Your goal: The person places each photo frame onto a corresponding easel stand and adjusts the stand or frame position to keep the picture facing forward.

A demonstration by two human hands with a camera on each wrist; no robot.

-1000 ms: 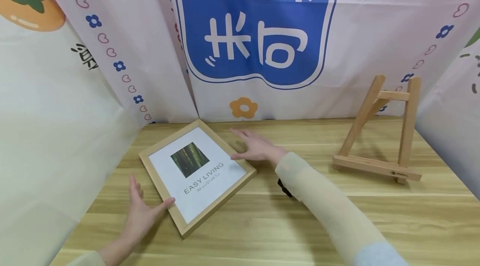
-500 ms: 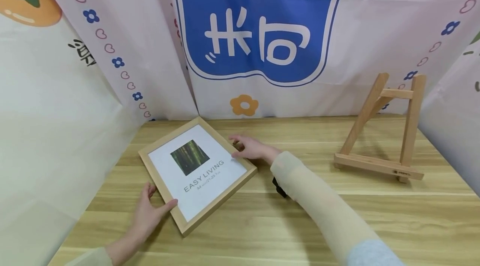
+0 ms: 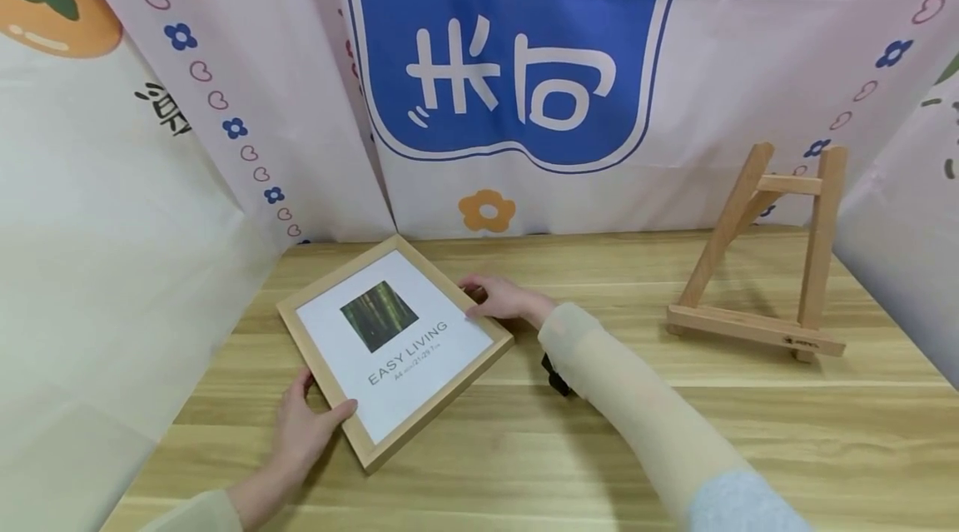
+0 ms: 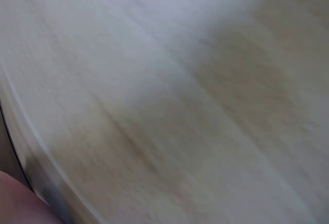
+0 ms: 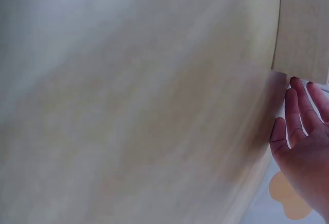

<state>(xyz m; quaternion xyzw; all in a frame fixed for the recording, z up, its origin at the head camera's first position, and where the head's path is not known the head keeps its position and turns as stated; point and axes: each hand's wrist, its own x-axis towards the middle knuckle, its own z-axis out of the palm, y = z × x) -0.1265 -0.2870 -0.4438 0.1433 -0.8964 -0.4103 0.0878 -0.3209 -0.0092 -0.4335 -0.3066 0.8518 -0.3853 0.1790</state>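
Observation:
A light wooden picture frame [image 3: 395,339] lies turned at an angle on the table's left half. Behind its glazing is a white sheet with a dark green picture and the words "EASY LIVING". My left hand [image 3: 305,430] holds its lower left side, thumb on the front and fingers at the outer edge. On the opposite side my right hand [image 3: 504,299] grips the frame the same way, the fingers bent around the edge. The right wrist view shows this hand [image 5: 306,147] with its fingertips at the wooden edge [image 5: 303,29]. Only a bit of the left hand [image 4: 23,203] shows in its wrist view.
A small wooden tabletop easel [image 3: 752,329] stands at the right, its ledge towards me. Printed white cloth [image 3: 689,124] hangs behind the wood-grain table [image 3: 554,465] and on both sides. A black strap or device [image 3: 556,375] shows under my right wrist.
My left hand has moved right, closing in on the frame's edge. The right hand's fingers have bent in around the opposite side. The frame stays in place.

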